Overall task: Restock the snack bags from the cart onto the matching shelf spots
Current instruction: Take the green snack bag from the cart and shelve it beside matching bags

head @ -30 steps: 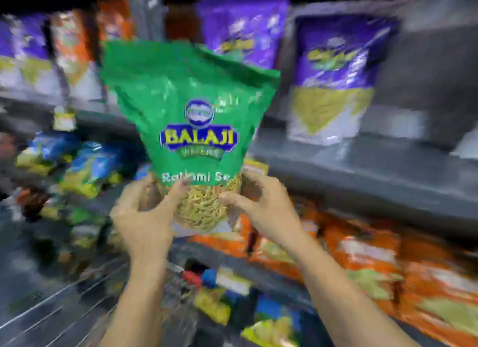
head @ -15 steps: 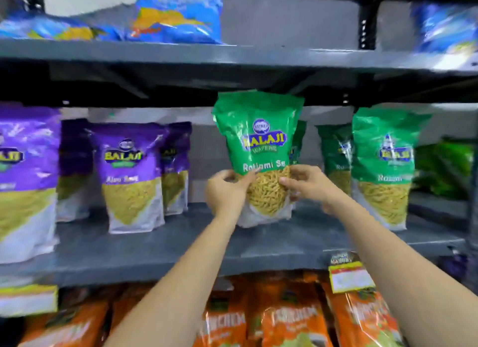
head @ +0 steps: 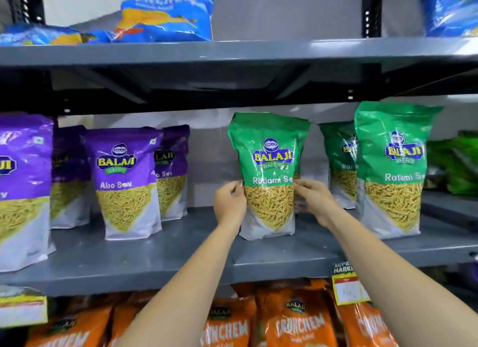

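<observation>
A green Ratlami Sev bag (head: 269, 170) stands upright on the grey middle shelf (head: 144, 258). My left hand (head: 229, 204) holds its left edge and my right hand (head: 314, 199) holds its right edge, fingers pinching the sides. Two more green Ratlami Sev bags (head: 393, 170) stand to its right, one behind the other. Purple Aloo Sev bags (head: 124, 181) stand to its left. The cart is out of view.
Blue snack bags (head: 165, 18) lie on the top shelf. Orange Crunchem bags (head: 297, 323) fill the shelf below. A yellow price tag (head: 348, 284) hangs on the shelf edge at right. Bare shelf shows between the purple and green bags.
The view swung from the cart side up to the middle shelf. Both hands carried the green bag forward and down; its base now rests on the shelf.
</observation>
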A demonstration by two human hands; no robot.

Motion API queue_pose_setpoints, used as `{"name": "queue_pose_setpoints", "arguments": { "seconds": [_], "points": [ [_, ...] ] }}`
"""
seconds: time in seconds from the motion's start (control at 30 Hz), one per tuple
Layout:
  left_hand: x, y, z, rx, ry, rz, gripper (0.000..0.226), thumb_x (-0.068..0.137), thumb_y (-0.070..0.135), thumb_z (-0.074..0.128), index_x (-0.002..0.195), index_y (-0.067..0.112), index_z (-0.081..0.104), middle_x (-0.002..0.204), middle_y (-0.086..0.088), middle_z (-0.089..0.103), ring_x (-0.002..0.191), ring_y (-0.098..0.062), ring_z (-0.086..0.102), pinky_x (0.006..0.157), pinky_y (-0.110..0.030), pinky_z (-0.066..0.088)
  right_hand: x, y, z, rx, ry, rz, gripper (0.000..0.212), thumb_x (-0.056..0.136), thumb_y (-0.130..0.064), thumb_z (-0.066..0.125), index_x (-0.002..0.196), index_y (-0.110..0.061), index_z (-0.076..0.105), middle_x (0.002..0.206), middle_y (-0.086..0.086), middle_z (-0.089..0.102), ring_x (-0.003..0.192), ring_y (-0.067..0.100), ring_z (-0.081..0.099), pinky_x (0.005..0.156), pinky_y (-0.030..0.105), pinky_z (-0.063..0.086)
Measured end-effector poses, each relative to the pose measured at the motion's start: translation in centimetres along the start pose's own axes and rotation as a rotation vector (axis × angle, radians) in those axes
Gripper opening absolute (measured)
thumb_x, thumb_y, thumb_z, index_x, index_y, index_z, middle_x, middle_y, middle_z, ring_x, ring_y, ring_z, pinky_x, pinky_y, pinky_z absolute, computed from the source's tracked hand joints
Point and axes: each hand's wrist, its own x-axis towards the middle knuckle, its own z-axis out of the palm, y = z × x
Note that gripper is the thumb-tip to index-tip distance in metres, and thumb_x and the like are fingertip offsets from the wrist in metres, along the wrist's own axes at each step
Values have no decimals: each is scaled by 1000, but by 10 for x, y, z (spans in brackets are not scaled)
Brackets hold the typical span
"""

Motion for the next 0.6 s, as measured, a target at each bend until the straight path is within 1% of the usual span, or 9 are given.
{"name": "queue_pose_setpoints", "arguments": {
  "seconds": [0.1, 0.2, 0.27, 0.33, 0.37, 0.4, 0.47, 0.53, 0.6],
  "points": [
    [-6, -5, 0, 227, 111, 263, 25, 95, 18, 45, 87, 15, 68, 81, -5, 72, 76, -25, 63, 60, -34, 43, 4, 3, 2, 28, 73, -25, 13, 95, -16, 60, 83, -14, 66, 79, 9, 60, 67, 21, 50, 59, 30, 46],
    [-5, -11, 2, 446, 135, 487, 23, 96, 15, 40, 86, 8, 59, 79, -9, 64, 69, -34, 59, 54, -34, 35, 4, 5, -1, 30, 103, -45, 14, 93, -13, 62, 80, -15, 68, 80, 6, 65, 74, 21, 56, 70, 36, 50],
    [-4, -11, 6, 504, 129, 508, 21, 98, 12, 38, 86, 4, 54, 81, -13, 60, 68, -40, 57, 54, -36, 34, 2, 5, -3, 58, 127, -57, 14, 91, -11, 64, 79, -14, 68, 77, 4, 66, 71, 18, 58, 63, 29, 52],
    [-4, -9, 12, 500, 128, 455, 20, 99, 12, 35, 84, 6, 47, 79, -15, 56, 68, -41, 56, 54, -39, 34, 0, 5, -6, 86, 165, -73, 12, 89, -9, 67, 78, -13, 68, 74, 3, 67, 66, 15, 59, 50, 22, 50],
    [-5, -8, 15, 481, 127, 414, 19, 100, 12, 34, 83, 8, 43, 79, -14, 54, 69, -40, 56, 55, -39, 34, 0, 5, -7, 90, 190, -79, 12, 88, -8, 68, 77, -13, 69, 74, 4, 68, 65, 15, 60, 49, 21, 50],
    [-5, -7, 18, 463, 125, 376, 19, 100, 13, 32, 83, 10, 40, 80, -13, 53, 68, -37, 54, 56, -38, 33, -1, 6, -8, 87, 217, -84, 13, 87, -8, 70, 76, -14, 70, 76, 4, 69, 68, 17, 61, 52, 22, 52],
    [-5, -6, 23, 445, 106, 338, 18, 101, 14, 30, 84, 11, 37, 82, -11, 52, 67, -31, 47, 58, -36, 31, 0, 9, -11, 84, 268, -91, 11, 85, -8, 72, 76, -15, 72, 83, 8, 72, 78, 21, 65, 71, 32, 58],
    [-6, -4, 31, 447, 77, 339, 18, 100, 14, 30, 84, 11, 37, 81, -7, 48, 66, -27, 44, 57, -35, 30, 0, 11, -15, 91, 321, -99, 6, 84, -9, 73, 80, -14, 73, 91, 11, 74, 87, 24, 67, 87, 41, 57],
    [-10, -1, 39, 451, 67, 338, 18, 100, 13, 30, 84, 11, 36, 79, -6, 47, 64, -26, 43, 53, -33, 27, 0, 12, -19, 94, 366, -103, 4, 85, -10, 72, 84, -13, 73, 92, 9, 74, 90, 24, 67, 92, 44, 56]
  ]
}}
